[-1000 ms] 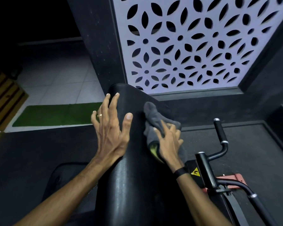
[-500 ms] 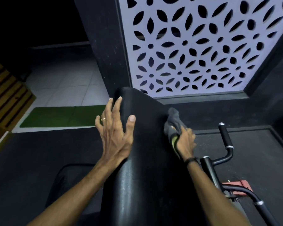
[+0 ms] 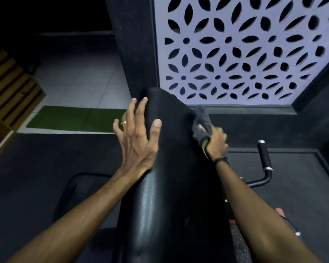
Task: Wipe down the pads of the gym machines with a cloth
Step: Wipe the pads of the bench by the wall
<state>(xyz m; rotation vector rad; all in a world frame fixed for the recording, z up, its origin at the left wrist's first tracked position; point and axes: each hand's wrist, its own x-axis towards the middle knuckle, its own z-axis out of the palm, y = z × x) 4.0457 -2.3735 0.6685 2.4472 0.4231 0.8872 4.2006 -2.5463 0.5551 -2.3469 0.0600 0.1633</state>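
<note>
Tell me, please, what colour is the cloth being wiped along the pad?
Dark grey, with a yellow-green patch under the right hand; the cloth shows in the head view.

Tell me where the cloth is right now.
In the head view the grey cloth is right of centre, held by the right hand against the right edge of the black pad, just below the patterned screen.

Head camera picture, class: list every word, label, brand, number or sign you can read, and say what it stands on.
No text can be read here.
The black pad carries no visible lettering.
The grey cloth shows no print.
The small yellow spot on the machine beside the right forearm is too small and hidden to read.
</note>
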